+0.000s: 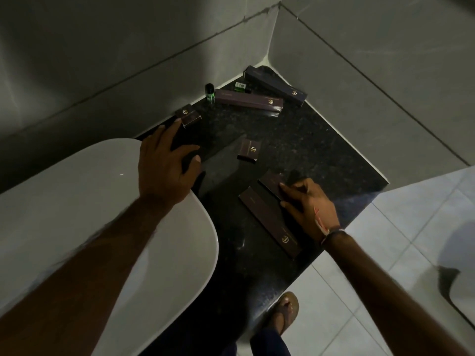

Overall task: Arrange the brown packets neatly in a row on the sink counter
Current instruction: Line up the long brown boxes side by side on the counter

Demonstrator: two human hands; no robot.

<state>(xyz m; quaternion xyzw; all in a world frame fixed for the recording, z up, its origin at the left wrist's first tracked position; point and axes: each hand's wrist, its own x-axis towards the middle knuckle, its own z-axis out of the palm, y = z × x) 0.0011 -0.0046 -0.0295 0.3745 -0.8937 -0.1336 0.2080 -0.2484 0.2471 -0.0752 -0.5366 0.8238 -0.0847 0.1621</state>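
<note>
— Brown packets are scattered over the dark sink counter [295,140]; how are the hands placed?
— Two long packets [270,222] by the front edge are pressed by the right hand [308,204]; the left hand [164,160] is spread open, fingertips at a small packet [189,115] near the wall.
— Next?
— That packet must be drawn toward the others and aligned, it is judged.

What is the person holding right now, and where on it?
Nothing is lifted. The right hand presses its fingers on one end of a long brown packet lying on the counter; the left hand is open.
</note>
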